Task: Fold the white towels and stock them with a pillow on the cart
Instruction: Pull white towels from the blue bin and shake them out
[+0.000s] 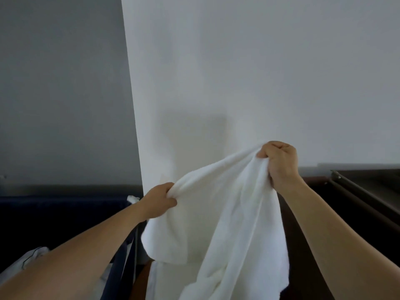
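I see the white towel point(216, 215) hanging in the air before a white wall point(238, 72), bunched at its top. My left hand point(159, 201) and right hand point(279, 163) each grip it with curled fingers. A dark wooden surface point(368, 202) lies right; a navy fabric bin point(54, 213) sits left.

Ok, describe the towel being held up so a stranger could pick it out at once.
Start at the white wall straight ahead. In front of its lower part, the left hand and right hand grip a white towel. It alone hangs in the air, bunched and unfolded.
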The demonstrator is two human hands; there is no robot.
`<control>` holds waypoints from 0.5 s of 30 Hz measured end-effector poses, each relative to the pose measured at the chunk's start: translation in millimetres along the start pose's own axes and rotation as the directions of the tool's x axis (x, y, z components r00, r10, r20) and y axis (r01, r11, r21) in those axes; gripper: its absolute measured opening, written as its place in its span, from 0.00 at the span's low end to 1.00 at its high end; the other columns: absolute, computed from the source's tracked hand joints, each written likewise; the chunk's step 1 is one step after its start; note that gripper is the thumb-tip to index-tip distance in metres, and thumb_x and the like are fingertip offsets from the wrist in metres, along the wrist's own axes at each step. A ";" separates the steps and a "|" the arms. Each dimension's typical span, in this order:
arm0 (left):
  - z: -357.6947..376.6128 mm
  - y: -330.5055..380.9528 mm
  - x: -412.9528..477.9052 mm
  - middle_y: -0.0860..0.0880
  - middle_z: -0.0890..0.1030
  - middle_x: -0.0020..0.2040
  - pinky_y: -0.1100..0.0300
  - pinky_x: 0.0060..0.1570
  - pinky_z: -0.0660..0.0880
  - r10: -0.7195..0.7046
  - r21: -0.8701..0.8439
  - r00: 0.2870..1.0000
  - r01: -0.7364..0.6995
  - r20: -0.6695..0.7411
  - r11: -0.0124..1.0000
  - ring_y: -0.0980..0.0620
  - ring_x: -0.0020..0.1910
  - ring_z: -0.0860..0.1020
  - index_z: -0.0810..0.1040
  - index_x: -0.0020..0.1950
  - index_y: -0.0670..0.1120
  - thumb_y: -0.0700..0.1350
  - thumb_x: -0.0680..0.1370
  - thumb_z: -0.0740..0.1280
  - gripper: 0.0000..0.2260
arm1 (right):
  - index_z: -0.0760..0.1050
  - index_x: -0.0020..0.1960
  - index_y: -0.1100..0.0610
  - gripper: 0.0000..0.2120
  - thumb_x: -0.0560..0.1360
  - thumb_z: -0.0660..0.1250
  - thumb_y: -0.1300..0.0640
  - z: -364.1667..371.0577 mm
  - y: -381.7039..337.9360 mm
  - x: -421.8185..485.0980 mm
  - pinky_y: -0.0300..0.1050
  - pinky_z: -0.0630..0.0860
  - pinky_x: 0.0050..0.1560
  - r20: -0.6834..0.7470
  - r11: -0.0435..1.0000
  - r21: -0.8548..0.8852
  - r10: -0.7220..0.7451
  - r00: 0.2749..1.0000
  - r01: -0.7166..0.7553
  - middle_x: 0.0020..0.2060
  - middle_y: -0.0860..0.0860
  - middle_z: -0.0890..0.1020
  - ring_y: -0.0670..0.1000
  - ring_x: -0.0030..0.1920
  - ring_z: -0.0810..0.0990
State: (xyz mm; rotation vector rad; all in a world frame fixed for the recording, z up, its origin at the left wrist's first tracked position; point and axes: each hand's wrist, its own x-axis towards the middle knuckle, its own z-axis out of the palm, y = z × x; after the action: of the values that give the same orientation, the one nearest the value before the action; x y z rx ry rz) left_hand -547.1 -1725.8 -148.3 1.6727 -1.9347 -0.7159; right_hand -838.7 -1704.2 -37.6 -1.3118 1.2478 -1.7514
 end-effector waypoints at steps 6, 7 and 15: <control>-15.2 16.4 -14.6 0.50 0.84 0.49 0.59 0.47 0.79 -0.078 -0.106 0.958 0.111 0.277 0.988 0.50 0.47 0.83 0.81 0.54 0.50 0.45 0.76 0.67 0.07 | 0.73 0.32 0.63 0.08 0.68 0.68 0.67 0.4 18.4 0.8 0.43 0.66 0.37 0.212 0.905 -0.425 0.094 0.973 0.005 0.35 0.54 0.76 0.56 0.38 0.72; -16.6 25.2 -16.8 0.50 0.85 0.50 0.55 0.50 0.81 -0.026 -0.158 0.946 0.081 0.323 0.984 0.49 0.48 0.84 0.81 0.56 0.51 0.45 0.75 0.69 0.10 | 0.75 0.32 0.58 0.10 0.69 0.68 0.69 2.0 20.9 -2.1 0.39 0.68 0.36 0.288 0.904 -0.424 0.070 0.955 0.061 0.39 0.55 0.81 0.53 0.37 0.74; -3.7 109.7 -7.6 0.56 0.81 0.55 0.72 0.45 0.73 0.341 0.005 0.884 -0.361 0.320 0.932 0.55 0.54 0.79 0.77 0.64 0.54 0.37 0.73 0.67 0.21 | 0.66 0.22 0.52 0.21 0.69 0.69 0.65 30.5 57.5 -34.7 0.35 0.69 0.40 0.657 0.904 -0.405 0.186 0.731 0.134 0.53 0.54 0.84 0.42 0.40 0.76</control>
State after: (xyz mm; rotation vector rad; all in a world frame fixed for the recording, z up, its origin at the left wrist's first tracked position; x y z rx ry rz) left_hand -624.7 -1705.9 -72.9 1.2401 -2.4247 -0.8185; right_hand -802.4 -1704.8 -101.8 -1.9440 1.2051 -0.8009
